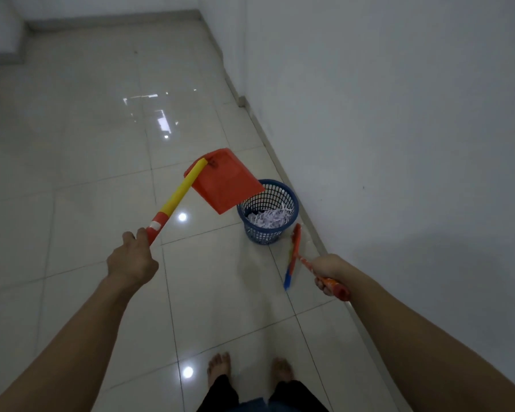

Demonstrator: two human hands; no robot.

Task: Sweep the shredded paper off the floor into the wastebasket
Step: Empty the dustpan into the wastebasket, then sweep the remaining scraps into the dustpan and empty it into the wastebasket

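Two hands, left (133,260) gripping one dustpan (225,181), right (327,270) gripping one broom (293,254); one wastebasket (268,211).

From my headset view I see two bare forearms reaching in from the lower corners of the frame, with no sleeves, watch or rings showing on either. The left hand (131,260) and the right hand (329,270) are both ungloved. At the bottom centre are two bare feet (219,367) and the dark, near-black trouser legs (220,394) above them. Between the legs sits a strip of bluish cloth.
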